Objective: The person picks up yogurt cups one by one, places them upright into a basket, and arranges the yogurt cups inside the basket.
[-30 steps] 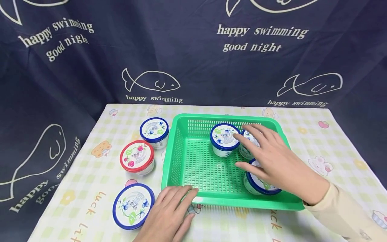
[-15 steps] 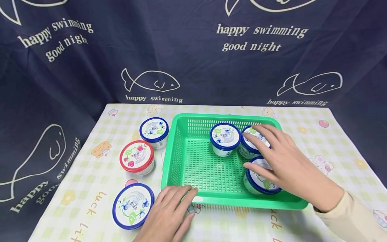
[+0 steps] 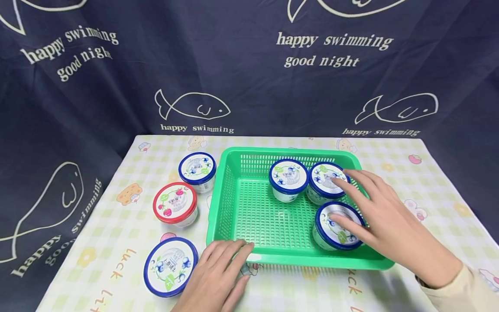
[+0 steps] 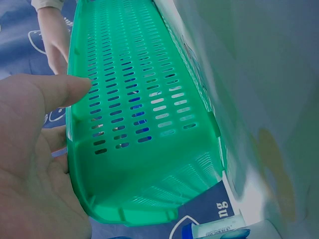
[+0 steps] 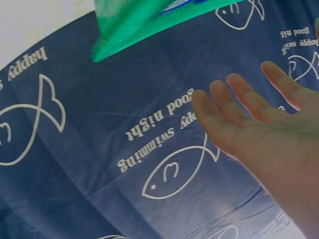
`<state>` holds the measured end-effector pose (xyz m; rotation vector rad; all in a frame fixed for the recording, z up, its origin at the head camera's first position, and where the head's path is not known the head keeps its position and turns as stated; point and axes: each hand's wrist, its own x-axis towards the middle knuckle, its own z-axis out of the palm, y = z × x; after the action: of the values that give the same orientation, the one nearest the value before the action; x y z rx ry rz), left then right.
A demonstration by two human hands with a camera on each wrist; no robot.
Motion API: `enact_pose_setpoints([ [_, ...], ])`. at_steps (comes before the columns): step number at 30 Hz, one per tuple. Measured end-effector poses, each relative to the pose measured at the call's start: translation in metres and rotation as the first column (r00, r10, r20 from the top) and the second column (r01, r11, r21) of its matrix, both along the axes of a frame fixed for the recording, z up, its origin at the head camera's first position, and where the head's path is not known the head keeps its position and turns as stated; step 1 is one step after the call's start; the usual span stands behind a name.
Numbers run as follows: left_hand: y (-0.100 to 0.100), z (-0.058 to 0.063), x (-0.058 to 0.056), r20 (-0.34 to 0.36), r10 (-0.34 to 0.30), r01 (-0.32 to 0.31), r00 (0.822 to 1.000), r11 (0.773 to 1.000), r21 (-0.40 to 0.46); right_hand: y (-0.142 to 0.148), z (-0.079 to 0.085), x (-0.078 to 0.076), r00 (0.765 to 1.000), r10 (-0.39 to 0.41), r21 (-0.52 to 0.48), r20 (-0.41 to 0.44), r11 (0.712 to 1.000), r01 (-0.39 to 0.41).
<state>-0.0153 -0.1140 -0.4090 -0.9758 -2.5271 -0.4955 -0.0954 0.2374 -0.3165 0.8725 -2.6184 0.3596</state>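
My left hand (image 3: 219, 271) is at the near left corner of a green plastic basket (image 3: 296, 259), its fingers over the rim. In the left wrist view the thumb (image 4: 70, 89) lies against the outer wall and the other fingers pass behind the rim, so the hand holds it. Inside the basket stand three lidded cups with blue rims: one at the back middle (image 3: 287, 175), one beside it (image 3: 325, 181), and one at the front right (image 3: 335, 229). My right hand (image 3: 380, 216) hovers over the basket's right side with spread fingers, holding nothing; its fingertips overlap the two right cups.
Left of the basket, a blue-lidded cup (image 3: 197, 168) stands at the back, a red-lidded cup (image 3: 175, 203) before it, and another blue-lidded cup (image 3: 170, 266) close to my left hand. A checked cloth (image 3: 101, 216) covers the table. A dark blue curtain (image 3: 253, 73) hangs behind.
My right hand has drawn back to the right and nearer to me, uncovering the two right cups in the basket. The left hand, basket and cups stay in place.
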Motion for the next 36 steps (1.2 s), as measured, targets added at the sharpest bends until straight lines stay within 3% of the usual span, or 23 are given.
enact_pose_setpoints([
  [8,-0.001,0.000,0.001,0.032,0.006,-0.007,0.999,1.000,0.028,0.009,-0.011,0.009,0.997,-0.052,0.004,0.051,0.999,0.052],
  [17,0.001,0.000,0.000,-0.020,0.006,-0.006,1.000,1.000,-0.001,0.014,-0.014,0.015,0.999,-0.042,-0.024,0.025,0.999,0.042],
  [36,0.000,0.001,0.001,-0.009,-0.001,0.001,1.000,1.000,0.003,0.028,-0.034,0.042,0.976,-0.179,-0.041,0.124,0.982,0.185],
])
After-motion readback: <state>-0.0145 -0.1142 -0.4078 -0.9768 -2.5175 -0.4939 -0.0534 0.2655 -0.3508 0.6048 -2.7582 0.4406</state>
